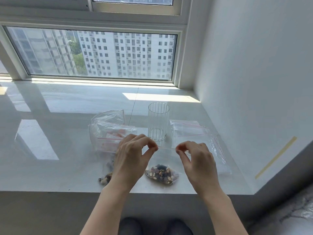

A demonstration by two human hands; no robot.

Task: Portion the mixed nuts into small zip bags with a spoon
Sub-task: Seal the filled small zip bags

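A small clear zip bag point(166, 160) hangs upright between my hands, with mixed nuts point(161, 173) bunched at its bottom, which rests on the sill. My left hand point(131, 158) pinches the left end of its top strip between thumb and forefinger. My right hand point(196, 160) pinches the right end the same way. More nuts point(105, 179) in a clear bag lie on the sill, partly hidden behind my left wrist. No spoon is visible.
A ribbed clear glass point(158, 122) stands just behind the held bag. A heap of empty zip bags point(108, 131) lies at the left, more empty bags point(199, 134) at the right. The white stone sill point(59, 150) ends near my forearms; a wall closes the right side.
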